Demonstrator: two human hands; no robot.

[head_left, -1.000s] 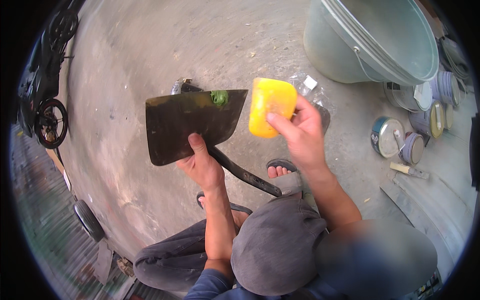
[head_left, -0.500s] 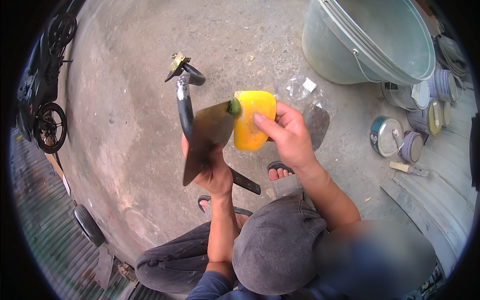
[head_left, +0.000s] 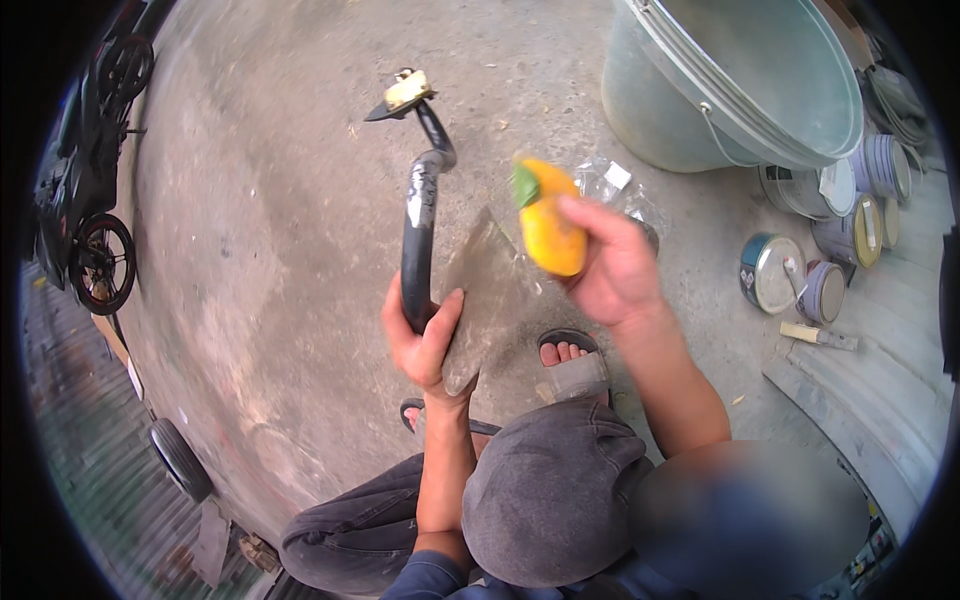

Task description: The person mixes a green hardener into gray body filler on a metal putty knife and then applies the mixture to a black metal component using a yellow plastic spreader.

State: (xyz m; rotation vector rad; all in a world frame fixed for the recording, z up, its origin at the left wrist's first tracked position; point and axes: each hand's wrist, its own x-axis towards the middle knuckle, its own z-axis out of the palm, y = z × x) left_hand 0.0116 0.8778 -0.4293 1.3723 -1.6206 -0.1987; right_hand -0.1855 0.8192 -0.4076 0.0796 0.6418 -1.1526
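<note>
My left hand (head_left: pixel 425 345) is closed round a bent black metal tube (head_left: pixel 418 250) and a thin flat grey plate (head_left: pixel 478 300). The tube stands up from my fist. It has a scraped silvery patch near its bend and a brass-coloured fitting (head_left: pixel 407 92) at its far end. Slanting beside it, the plate reaches toward my other hand. My right hand (head_left: pixel 618 268) pinches a yellow flexible spreader (head_left: pixel 556 235), which looks curved and is blurred. A lump of green paste (head_left: pixel 526 185) clings to the spreader's left edge. Plate and spreader are apart.
A large pale bucket (head_left: pixel 655 110) stands at far right, near several paint cans (head_left: pixel 772 272) and a brush (head_left: pixel 818 336). Clear plastic wrapping (head_left: pixel 640 205) lies on the concrete floor. At left are a motorcycle (head_left: pixel 95 260) and a tyre (head_left: pixel 180 460). Sandalled feet (head_left: pixel 570 360) are below my hands.
My left hand has shifted the tube right and turned the plate. My right hand has moved the spreader right, away from the plate, and tilted it; the green paste has stayed on its edge.
</note>
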